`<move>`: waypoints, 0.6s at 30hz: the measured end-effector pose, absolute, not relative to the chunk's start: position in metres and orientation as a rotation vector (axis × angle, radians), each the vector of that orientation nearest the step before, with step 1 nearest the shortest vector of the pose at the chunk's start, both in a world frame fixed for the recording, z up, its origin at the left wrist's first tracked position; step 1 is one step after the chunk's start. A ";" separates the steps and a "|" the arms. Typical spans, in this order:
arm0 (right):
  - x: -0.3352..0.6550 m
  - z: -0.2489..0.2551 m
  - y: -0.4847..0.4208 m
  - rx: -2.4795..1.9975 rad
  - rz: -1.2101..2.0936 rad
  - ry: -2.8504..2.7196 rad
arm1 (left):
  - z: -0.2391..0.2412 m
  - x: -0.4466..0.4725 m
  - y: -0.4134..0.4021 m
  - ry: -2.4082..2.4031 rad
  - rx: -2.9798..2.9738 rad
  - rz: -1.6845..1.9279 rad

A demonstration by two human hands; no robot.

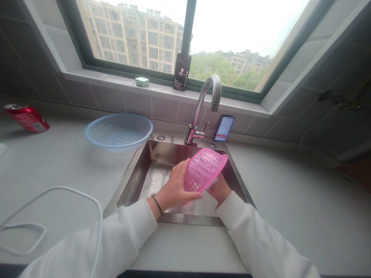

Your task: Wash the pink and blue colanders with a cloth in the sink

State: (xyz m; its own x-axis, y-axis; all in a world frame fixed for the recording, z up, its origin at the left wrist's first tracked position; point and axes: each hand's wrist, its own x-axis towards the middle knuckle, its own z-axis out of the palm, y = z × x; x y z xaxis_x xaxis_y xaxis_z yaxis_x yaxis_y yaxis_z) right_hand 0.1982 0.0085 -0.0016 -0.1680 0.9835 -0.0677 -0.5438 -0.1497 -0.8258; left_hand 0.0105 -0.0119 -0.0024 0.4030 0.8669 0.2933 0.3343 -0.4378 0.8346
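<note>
While the pink basket is tilted over the sink, long axis near-left to far-right, the left hand clasps its left wall, fingers part-spread; right hand at the right rim, partly hidden, closure cannot be told.

No legible wording, blurred white print and barcode on the red cylindrical metal can left of the left hand, tiny unreadable lines on the black rectangular phone beyond it
</note>
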 end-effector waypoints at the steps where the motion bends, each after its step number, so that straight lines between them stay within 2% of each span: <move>1: 0.198 -0.003 0.009 -0.773 1.602 -0.792 | -0.001 0.011 -0.012 1.025 1.972 0.968; 18: 0.190 -0.002 0.009 -0.793 1.610 -0.801 | 0.004 0.014 -0.012 1.138 2.046 0.989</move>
